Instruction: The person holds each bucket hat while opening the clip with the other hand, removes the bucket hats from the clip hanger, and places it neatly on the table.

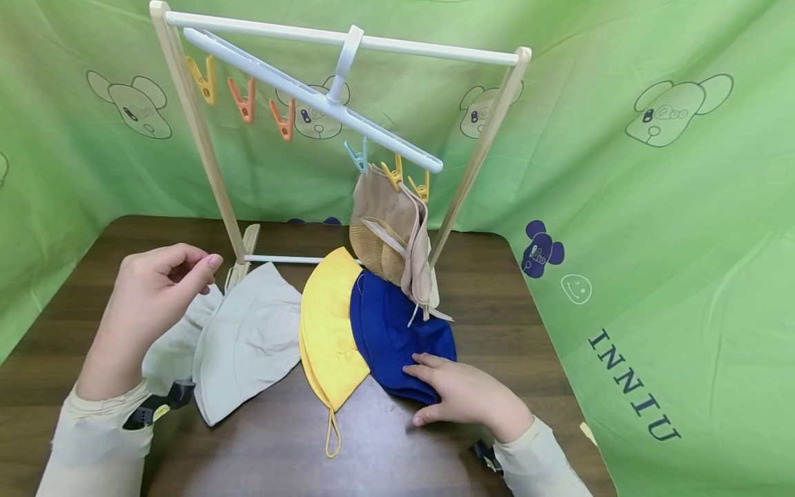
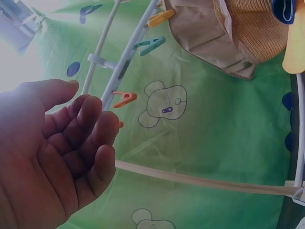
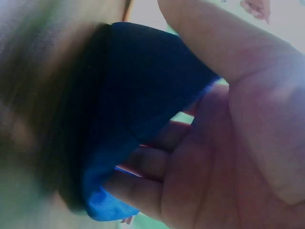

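My right hand (image 1: 466,393) lies against the near right side of a dark blue bucket hat (image 1: 397,331), fingers extended over the cloth and thumb apart from them. In the right wrist view, the blue hat (image 3: 138,81) covers the fingertips. My left hand (image 1: 158,293) is raised over a pale grey bucket hat (image 1: 254,338), its fingers loosely bent and nothing in them. Between grey and blue lies a yellow bucket hat (image 1: 332,331) with a cord loop. A beige hat (image 1: 381,207) with a woven part hangs from clips on a tilted light-blue hanger (image 1: 267,72).
The hanger hooks over the white bar (image 1: 428,47) of a wooden-post rack. Empty clips, yellow (image 1: 203,79) and orange (image 1: 242,100), hang at its raised left end. Another pale hat (image 1: 170,352) lies partly under the grey one. Green printed cloth (image 1: 683,207) surrounds the brown table (image 1: 509,331).
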The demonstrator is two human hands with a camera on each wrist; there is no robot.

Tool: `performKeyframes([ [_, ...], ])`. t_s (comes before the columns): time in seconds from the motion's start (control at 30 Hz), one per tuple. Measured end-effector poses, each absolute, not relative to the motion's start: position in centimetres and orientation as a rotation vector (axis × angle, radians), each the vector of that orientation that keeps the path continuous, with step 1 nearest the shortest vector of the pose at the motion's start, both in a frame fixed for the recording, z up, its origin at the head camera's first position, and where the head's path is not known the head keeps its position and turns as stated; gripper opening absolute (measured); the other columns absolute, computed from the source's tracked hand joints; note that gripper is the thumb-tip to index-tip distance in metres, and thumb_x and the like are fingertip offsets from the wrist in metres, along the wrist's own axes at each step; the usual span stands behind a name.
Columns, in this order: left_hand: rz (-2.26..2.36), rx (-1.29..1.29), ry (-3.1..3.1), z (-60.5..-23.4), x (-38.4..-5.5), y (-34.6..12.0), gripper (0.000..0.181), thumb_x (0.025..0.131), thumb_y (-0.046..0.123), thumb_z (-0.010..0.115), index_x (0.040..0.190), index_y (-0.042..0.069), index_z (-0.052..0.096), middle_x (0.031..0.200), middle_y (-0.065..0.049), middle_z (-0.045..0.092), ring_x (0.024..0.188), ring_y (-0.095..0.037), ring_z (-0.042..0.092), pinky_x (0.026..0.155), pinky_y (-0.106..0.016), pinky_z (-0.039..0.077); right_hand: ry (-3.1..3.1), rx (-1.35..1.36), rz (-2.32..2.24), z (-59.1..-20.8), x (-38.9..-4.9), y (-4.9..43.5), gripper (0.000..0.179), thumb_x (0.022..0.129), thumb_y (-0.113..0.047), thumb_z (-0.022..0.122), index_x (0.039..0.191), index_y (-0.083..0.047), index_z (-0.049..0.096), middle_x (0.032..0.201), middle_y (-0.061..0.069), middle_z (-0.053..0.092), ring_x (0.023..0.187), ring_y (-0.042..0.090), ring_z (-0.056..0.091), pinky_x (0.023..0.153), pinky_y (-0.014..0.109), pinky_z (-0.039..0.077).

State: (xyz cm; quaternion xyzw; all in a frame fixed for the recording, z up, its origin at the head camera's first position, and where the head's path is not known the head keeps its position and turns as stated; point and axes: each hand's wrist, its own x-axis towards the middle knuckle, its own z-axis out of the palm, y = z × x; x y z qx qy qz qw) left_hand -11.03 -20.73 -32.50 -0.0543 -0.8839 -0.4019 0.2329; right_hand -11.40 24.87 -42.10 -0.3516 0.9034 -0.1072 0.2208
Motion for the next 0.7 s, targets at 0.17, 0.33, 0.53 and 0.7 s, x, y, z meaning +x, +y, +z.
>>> performKeyframes([
  [0.17,-1.102,-0.151,-2.427,-32.6,-11.1,-20.8,0.013,0.094,0.018,0.075,0.081,0.016,0.072,0.064,0.003,0.066,0.054,-0.003,0.056,0.051,-0.017,0.04,2.42,-0.984,-0.332,-41.5,-11.8,25.0,0.085,0.081,-0.061,0.078,0.148,-0.015,0.055,0.157,0.016,0.045,0.146,0.037,0.042,0.112,0.054,0.041],
  [0.33,-1.094,-0.171,-2.424,-32.7,-11.2,-20.7,0.012,0.093,0.016,0.076,0.082,0.015,0.072,0.065,0.002,0.065,0.054,-0.003,0.054,0.051,-0.017,0.039,2.39,-1.028,-0.314,-40.7,-12.5,24.7,0.074,0.088,-0.057,0.074,0.145,-0.014,0.057,0.154,0.015,0.05,0.144,0.039,0.044,0.114,0.055,0.039],
  [0.53,-1.079,-0.193,-2.415,-33.0,-11.3,-20.7,0.011,0.092,0.012,0.077,0.083,0.017,0.073,0.064,0.003,0.065,0.054,-0.001,0.052,0.051,-0.016,0.038,2.395,-1.082,-0.328,-39.0,-12.7,24.5,0.065,0.095,-0.053,0.067,0.146,-0.014,0.057,0.15,0.008,0.055,0.142,0.03,0.049,0.115,0.049,0.04],
  [0.7,-1.067,-0.209,-2.423,-33.1,-11.3,-20.7,0.01,0.092,0.011,0.077,0.083,0.015,0.073,0.065,0.004,0.064,0.054,-0.001,0.052,0.051,-0.016,0.038,2.409,-1.126,-0.453,-36.8,-12.9,24.7,0.06,0.099,-0.05,0.062,0.147,-0.015,0.055,0.153,0.007,0.052,0.144,0.028,0.046,0.115,0.049,0.04],
])
